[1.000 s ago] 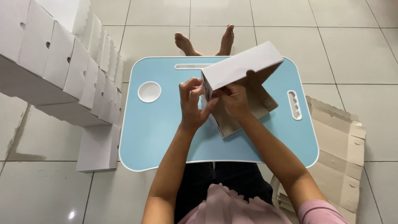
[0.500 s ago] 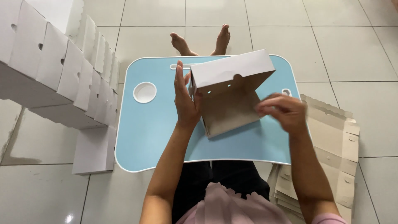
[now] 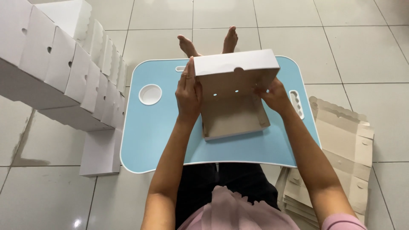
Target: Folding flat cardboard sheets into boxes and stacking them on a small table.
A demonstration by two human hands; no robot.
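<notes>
A white cardboard box (image 3: 233,108) with a brown inside stands on the light blue lap table (image 3: 157,132), its lid raised toward the far side. My left hand (image 3: 188,91) presses flat against the box's left wall. On the opposite side my right hand (image 3: 272,96) holds the right wall near the lid hinge. Two small holes show in the back wall between my hands.
Rows of finished white boxes (image 3: 64,68) line the floor at the left, one box (image 3: 100,151) lying beside the table. A stack of flat unfolded box blanks (image 3: 345,145) lies on the tiles at the right. The table has a round cup recess (image 3: 150,94). My bare feet (image 3: 208,40) rest beyond the table.
The box has turned square to me and settled on the table. My right hand came back from the right and took hold of the box's right wall; my left hand stayed on the left wall.
</notes>
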